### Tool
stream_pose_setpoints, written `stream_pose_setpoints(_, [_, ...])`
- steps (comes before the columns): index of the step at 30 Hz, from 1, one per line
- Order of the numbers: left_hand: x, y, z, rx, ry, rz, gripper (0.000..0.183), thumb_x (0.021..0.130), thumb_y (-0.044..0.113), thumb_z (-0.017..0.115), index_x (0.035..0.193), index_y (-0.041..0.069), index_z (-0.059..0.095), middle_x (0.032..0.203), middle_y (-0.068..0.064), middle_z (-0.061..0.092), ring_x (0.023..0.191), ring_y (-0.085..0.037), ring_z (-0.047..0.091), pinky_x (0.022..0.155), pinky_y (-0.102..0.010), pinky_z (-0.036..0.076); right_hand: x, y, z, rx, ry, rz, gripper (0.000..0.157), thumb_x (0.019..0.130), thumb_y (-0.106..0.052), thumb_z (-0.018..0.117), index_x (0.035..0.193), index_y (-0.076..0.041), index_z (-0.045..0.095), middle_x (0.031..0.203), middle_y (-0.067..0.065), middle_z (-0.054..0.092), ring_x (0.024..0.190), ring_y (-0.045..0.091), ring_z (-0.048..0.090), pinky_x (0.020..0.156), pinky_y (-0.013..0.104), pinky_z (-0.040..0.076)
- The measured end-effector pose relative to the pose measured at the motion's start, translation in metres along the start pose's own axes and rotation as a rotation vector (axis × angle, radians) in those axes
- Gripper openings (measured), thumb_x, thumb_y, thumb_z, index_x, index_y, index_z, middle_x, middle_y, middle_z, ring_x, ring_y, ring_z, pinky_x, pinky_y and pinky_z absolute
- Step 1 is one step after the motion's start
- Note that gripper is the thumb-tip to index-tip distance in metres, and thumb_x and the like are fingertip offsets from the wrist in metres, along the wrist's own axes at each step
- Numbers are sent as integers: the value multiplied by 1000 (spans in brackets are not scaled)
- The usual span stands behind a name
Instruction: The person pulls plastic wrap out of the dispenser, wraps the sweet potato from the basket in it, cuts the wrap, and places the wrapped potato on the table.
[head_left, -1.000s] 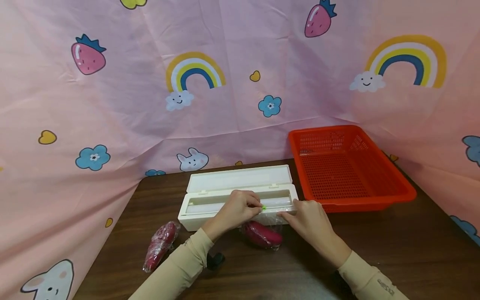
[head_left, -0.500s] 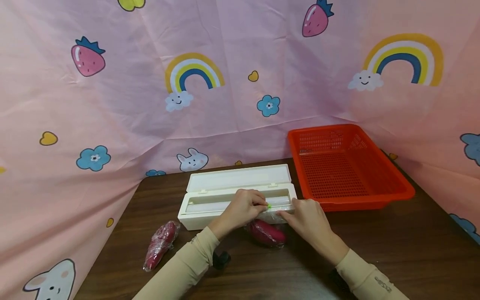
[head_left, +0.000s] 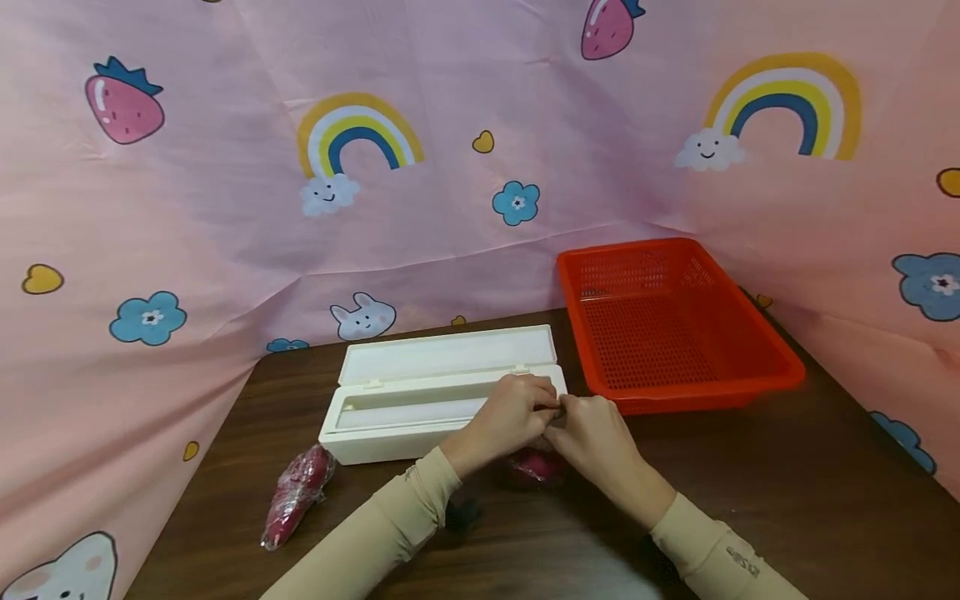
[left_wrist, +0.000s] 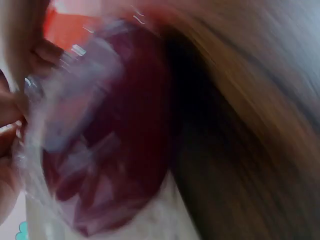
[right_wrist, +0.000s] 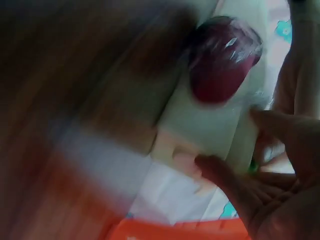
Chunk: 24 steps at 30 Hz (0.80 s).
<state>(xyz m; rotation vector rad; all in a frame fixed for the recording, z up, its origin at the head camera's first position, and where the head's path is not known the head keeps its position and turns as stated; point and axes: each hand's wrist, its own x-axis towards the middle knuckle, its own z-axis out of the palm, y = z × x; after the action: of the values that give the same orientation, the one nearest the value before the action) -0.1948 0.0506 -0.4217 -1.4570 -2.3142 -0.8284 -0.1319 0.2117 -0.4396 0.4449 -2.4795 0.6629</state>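
Observation:
A white cling film dispenser [head_left: 397,450] lies with its lid open and the film roll showing. My left hand [head_left: 512,417] pinches the green slide cutter [right_wrist: 253,166] near the dispenser's right end; the cutter is hidden in the head view. Meanwhile my right hand [head_left: 598,437] grips that same end, its thumb on the front edge where the film is. Below both hands a purple-red sweet potato-like vegetable [head_left: 536,468] rests in clear film, partly covered by them. The left wrist view shows the crinkled film around the vegetable [left_wrist: 130,130], blurred.
Another purple-red vegetable [head_left: 296,496], wrapped in film, lies on the dark wooden table [head_left: 585,550] to the left. A red plastic basket [head_left: 675,392] stands at the back right. Behind the table hangs a printed cloth [head_left: 450,200].
My left hand has slid the green cutter rightward along the dispenser until it meets my right hand. The head view has turned slightly right. My right hand keeps its place on the dispenser's end.

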Motion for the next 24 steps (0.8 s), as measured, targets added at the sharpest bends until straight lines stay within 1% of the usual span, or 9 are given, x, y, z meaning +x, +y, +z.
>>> stream_pose_setpoints(2, [0,3,-1,37,21,14,11,85,-1,73,82,5,82,82,-1,74,80,-12,70,75,-19,56,3,-4,2,3,-4,1,17,72,-9,80,68,-7,63,56,-11,33,53,4,27,46,19,24])
stream_pose_setpoints(4, [-1,3,-2,37,31,7,10,85,-1,74,83,5,82,81,0,73,79,-10,70,73,-18,56,4,-6,2,-8,-3,17,17,70,-8,81,68,-6,64,55,-9,34,53,5,27,46,20,24])
stream_pose_setpoints(8, [0,3,-1,23,-1,6,9,88,2,75,87,5,83,84,-1,74,78,-9,70,73,-17,56,3,-5,0,-19,-5,31,19,70,-8,83,68,-4,64,53,-7,37,52,6,27,45,20,24])
stream_pose_setpoints(13, [0,4,-6,8,-34,-49,7,88,4,77,89,6,83,87,-1,76,79,-9,70,73,-19,56,1,-6,0,-18,-15,28,20,73,-11,82,68,-5,63,56,-9,32,52,6,26,45,19,21])
stream_pose_setpoints(17, [-1,7,-11,18,-80,-119,8,89,6,76,94,6,83,95,-4,78,89,-14,73,81,-25,58,0,-9,0,-19,-18,39,21,75,-14,82,70,-5,64,56,-8,31,52,6,26,45,19,21])
stream_pose_setpoints(18, [-2,7,-12,20,-89,-134,10,90,6,75,96,6,82,97,-4,78,92,-15,73,83,-26,58,0,-10,0,-22,-16,40,22,76,-15,83,70,-5,64,55,-8,33,52,6,27,45,20,22])
stream_pose_setpoints(20, [-5,8,-16,8,-100,-170,14,91,7,74,102,6,81,101,-6,78,96,-16,73,85,-27,58,0,-11,-1,-33,-10,39,24,76,-18,85,75,-4,66,54,-6,42,50,7,33,43,21,29])
stream_pose_setpoints(22, [-9,9,-21,-7,-84,-186,17,91,7,72,107,5,80,102,-6,77,94,-16,73,82,-27,59,0,-13,-2,-41,-16,50,28,75,-22,87,80,-3,68,55,-1,51,48,9,41,43,24,37])
stream_pose_setpoints(24, [-16,10,-30,-11,-47,-195,18,92,6,71,107,5,79,100,-5,77,87,-14,73,77,-25,58,0,-15,-5,-52,-33,65,33,75,-24,89,88,-2,69,59,5,60,49,12,50,44,28,45])
